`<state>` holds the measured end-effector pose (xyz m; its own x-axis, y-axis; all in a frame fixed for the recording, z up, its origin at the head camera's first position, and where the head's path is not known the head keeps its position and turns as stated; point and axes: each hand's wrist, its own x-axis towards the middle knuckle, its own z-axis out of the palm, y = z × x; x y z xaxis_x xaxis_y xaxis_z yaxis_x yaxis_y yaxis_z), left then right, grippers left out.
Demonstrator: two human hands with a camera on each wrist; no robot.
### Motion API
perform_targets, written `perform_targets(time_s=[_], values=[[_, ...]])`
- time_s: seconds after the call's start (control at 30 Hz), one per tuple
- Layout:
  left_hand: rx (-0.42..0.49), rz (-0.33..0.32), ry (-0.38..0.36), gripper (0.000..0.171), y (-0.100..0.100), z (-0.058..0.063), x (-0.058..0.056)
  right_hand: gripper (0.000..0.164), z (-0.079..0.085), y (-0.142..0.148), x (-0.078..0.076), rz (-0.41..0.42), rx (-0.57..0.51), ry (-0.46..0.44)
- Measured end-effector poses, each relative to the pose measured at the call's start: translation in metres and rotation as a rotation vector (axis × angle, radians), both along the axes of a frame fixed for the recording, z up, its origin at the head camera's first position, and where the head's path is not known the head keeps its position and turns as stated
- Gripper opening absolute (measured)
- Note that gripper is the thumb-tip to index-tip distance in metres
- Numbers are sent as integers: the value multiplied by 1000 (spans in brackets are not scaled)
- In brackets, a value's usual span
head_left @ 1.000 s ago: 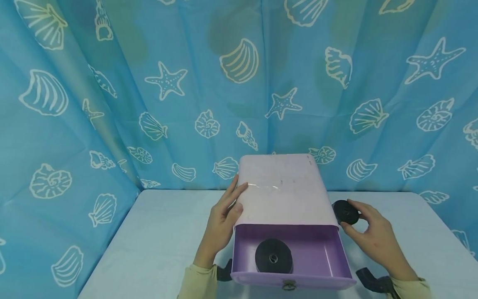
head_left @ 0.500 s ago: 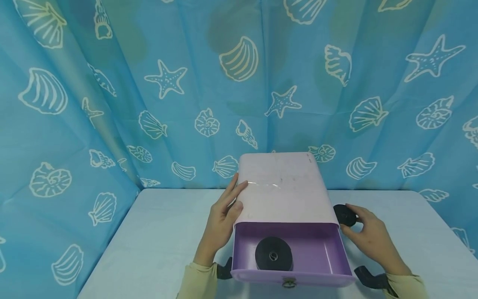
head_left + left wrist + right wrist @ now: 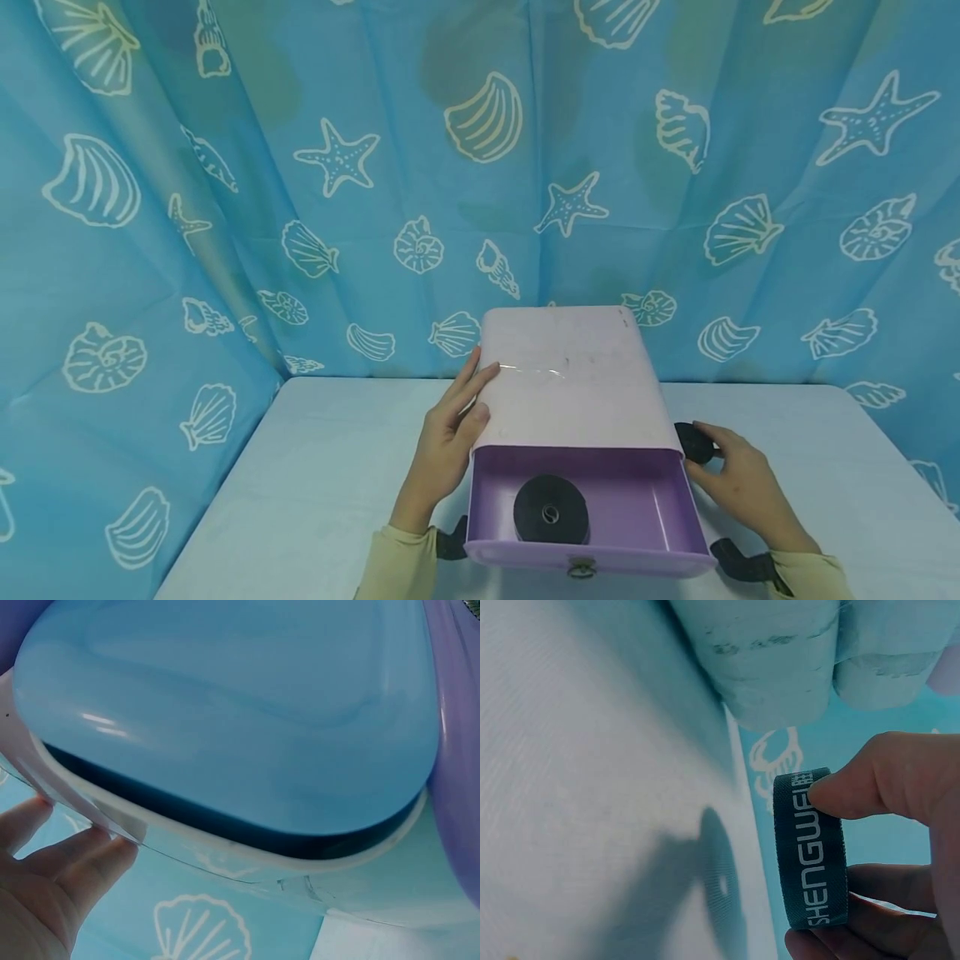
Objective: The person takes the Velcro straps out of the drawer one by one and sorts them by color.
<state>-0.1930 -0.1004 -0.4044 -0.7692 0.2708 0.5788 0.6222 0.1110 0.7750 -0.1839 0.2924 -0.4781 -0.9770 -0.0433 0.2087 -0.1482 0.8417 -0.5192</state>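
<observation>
A pale pink drawer box [image 3: 573, 379] stands on the table with its purple drawer [image 3: 652, 508] pulled out toward me. Inside the drawer lies a black roll of strap [image 3: 551, 510]. My left hand [image 3: 450, 437] rests flat with straight fingers against the box's left side; the same hand [image 3: 52, 885] shows in the left wrist view at the box edge [image 3: 225, 847]. My right hand [image 3: 738, 483] pinches a second black roll [image 3: 693, 442] to the right of the box. In the right wrist view the roll [image 3: 810, 847], printed SHENGWEI, sits between thumb and fingers just above the table.
The pale blue table [image 3: 322, 467] is backed by a blue curtain [image 3: 225, 167] with shell and starfish prints, close behind and on the left. Black wrist straps [image 3: 738, 567] show at my sleeves. The drawer has a small metal ring pull [image 3: 580, 570] at its front.
My right hand has lowered the black roll down and slightly toward the table beside the box. The left hand and the drawer have stayed put.
</observation>
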Motion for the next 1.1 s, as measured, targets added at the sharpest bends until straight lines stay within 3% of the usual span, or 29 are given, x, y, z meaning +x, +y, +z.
perform_targets(time_s=[1.1], values=[[-3,-5,5,44,0,0,1,75,-20,6,-7,16,16,-32]])
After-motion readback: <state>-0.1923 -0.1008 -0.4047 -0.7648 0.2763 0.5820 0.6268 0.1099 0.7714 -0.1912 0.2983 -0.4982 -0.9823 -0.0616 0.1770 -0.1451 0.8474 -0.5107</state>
